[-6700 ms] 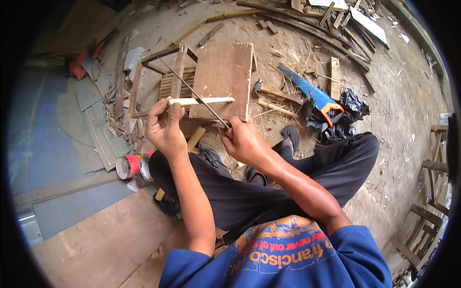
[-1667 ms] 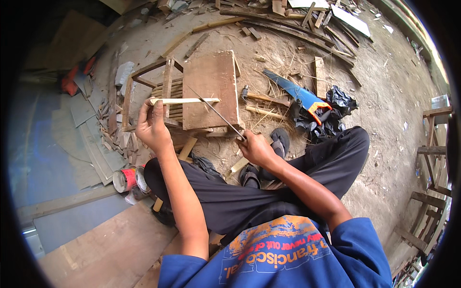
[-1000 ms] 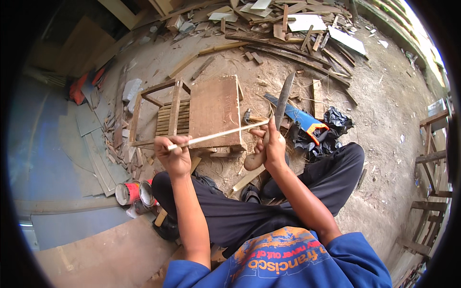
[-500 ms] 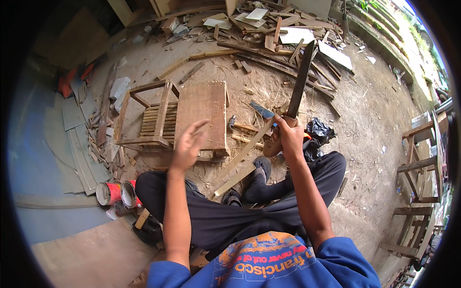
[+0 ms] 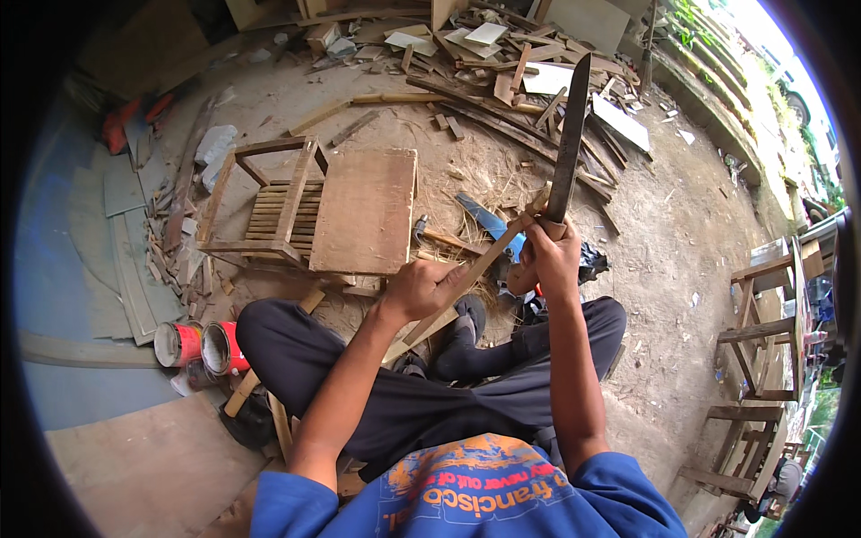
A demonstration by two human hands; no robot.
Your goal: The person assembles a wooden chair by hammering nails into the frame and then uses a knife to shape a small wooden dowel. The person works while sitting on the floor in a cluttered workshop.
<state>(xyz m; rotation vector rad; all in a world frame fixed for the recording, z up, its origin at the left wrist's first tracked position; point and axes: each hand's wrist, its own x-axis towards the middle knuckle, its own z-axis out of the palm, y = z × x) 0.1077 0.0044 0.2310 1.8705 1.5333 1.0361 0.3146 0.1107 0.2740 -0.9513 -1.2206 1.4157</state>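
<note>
A machete with a long dark blade stands nearly upright in my right hand, whose fingers are wrapped round its wooden handle. From beside the blade's base, a thin strip of bamboo or wood slants down toward my lap. My left hand is closed around this strip lower down. The strip's upper end passes close to my right hand; whether those fingers also touch it I cannot tell. Below the strip, another light wooden piece lies by my feet.
Beyond my left hand are a brown wooden board and a slatted wooden frame. A hammer and a blue flat blade lie ahead. Red cans stand left of my knee. Scrap wood is piled at the back; wooden stools stand right.
My left hand has come down and right from the air, its fingers closing on the strip. The machete stays upright in my right hand, and the view has shifted slightly.
</note>
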